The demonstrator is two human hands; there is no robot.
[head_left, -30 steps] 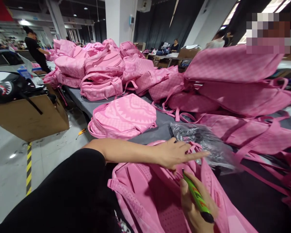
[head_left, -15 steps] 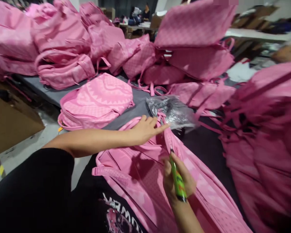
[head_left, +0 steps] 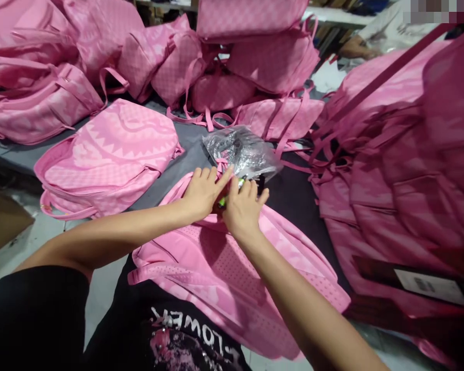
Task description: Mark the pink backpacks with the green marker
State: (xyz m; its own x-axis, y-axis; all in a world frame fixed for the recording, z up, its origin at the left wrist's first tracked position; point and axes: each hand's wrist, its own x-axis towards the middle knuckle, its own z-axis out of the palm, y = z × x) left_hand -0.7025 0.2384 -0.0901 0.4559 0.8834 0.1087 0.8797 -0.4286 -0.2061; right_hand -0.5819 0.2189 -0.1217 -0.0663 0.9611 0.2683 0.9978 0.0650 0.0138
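A pink backpack (head_left: 232,257) lies in front of me with its padded, dotted back panel and straps facing up. My left hand (head_left: 203,193) is at its top end, fingers curled over the edge and the index finger reaching toward a small pink loop. Right beside it, my right hand (head_left: 243,208) covers the same top end. A green tube-shaped tool (head_left: 222,201) with black ends lies under the right hand's fingers, partly hidden; its kind is not clear. A clear plastic bag (head_left: 243,152) touches the backpack's top just beyond both hands.
Another pink backpack (head_left: 123,149) with a toothed print lies to the left on the dark grey table (head_left: 294,190). Piled pink bags (head_left: 270,62) line the back, and a tall stack (head_left: 390,196) stands at right. A co-worker's arm (head_left: 358,47) shows behind it.
My right hand has moved forward with the green tool, from over the back panel to the backpack's top beside my left hand. The view has shifted right and down.
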